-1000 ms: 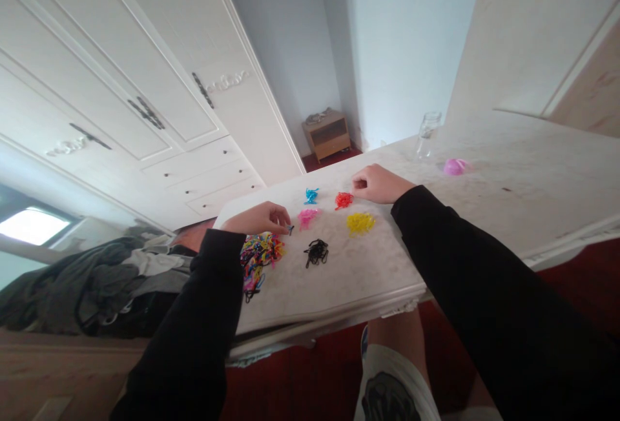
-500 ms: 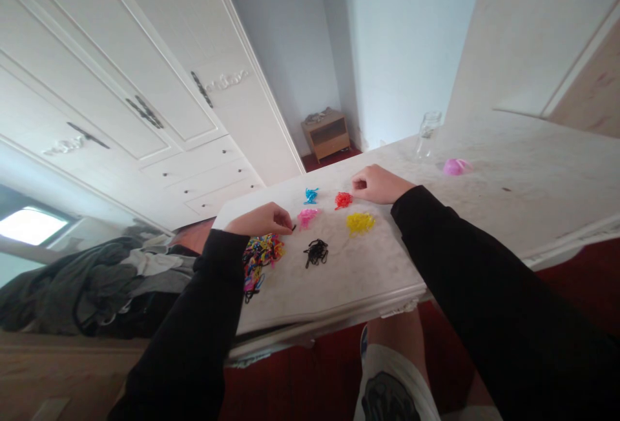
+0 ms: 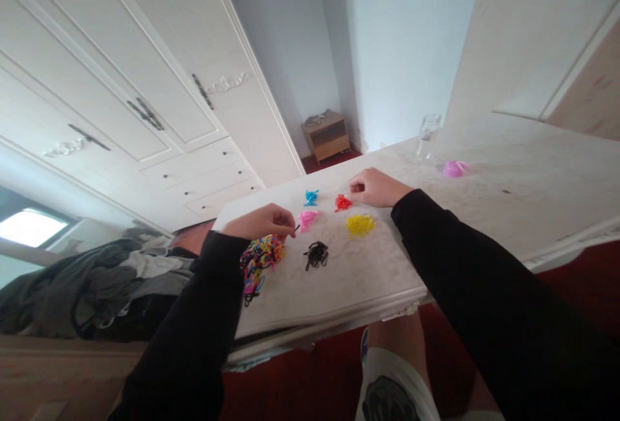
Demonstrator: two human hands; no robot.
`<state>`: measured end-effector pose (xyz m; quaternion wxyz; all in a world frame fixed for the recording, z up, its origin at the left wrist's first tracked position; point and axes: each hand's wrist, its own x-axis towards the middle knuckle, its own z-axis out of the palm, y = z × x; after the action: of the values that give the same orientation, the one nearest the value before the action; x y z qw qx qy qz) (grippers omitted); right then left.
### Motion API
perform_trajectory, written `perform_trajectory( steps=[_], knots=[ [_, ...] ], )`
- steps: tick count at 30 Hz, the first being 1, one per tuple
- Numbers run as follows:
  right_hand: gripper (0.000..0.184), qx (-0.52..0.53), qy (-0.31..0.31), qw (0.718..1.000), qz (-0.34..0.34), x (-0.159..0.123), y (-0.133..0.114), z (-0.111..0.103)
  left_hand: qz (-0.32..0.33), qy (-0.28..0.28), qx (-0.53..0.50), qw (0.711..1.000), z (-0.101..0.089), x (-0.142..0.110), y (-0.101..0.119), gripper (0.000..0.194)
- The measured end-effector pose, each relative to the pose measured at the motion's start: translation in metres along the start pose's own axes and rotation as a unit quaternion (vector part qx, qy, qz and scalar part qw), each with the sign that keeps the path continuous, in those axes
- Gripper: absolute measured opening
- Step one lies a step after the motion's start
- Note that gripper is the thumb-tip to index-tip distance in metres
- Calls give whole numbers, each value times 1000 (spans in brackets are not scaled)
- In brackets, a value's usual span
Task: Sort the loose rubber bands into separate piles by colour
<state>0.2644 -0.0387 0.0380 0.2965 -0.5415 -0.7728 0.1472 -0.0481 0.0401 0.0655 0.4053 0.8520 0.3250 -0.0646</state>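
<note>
Dark band (image 3: 297,228): pinched by fingers of the left hand (image 3: 266,221), near the pink pile (image 3: 307,219)
Right hand (image 3: 378,186): fingers curled beside the red pile (image 3: 343,202); cannot tell whether they hold anything
Surface (image 3: 372,269): pale, carrying the black pile (image 3: 317,255) and yellow pile (image 3: 360,225)

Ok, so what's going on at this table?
A person's left hand pinches a small black band, near the mixed pile and the pink pile. The right hand, fingers curled, is beside the red pile; whether it holds anything is unclear. Separate blue, yellow and black piles lie on the table.
</note>
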Motion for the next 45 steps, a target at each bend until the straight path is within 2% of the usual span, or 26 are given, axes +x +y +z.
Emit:
perform_trajectory(
  steps=[3,7,13,18,23,27,37,41,45],
  knots=[
    [21,50,-30,998,-10,0,-9,4,31,12,-59,998,10,6,8,24],
    [24,103,-82,990,-53,2,-22,15,73,58,-120,988,28,15,19,27],
    [20,174,-123,971,-104,3,-33,24,97,93,-133,982,44,19,33,26],
    [15,172,-112,974,-100,3,-34,23,108,119,-144,976,44,20,33,28],
    [19,173,-71,979,-83,3,-32,22,115,122,-172,971,44,22,27,33],
    [21,168,-66,980,-83,2,-30,22,108,121,-176,971,47,24,25,39],
    [25,172,-67,980,-80,3,-28,24,136,184,-166,959,53,27,30,30],
    [29,180,-65,978,-80,3,-28,23,136,189,-163,959,52,27,31,26],
    [25,174,-56,980,-73,3,-30,23,148,187,-160,958,51,26,33,19]
  ],
)
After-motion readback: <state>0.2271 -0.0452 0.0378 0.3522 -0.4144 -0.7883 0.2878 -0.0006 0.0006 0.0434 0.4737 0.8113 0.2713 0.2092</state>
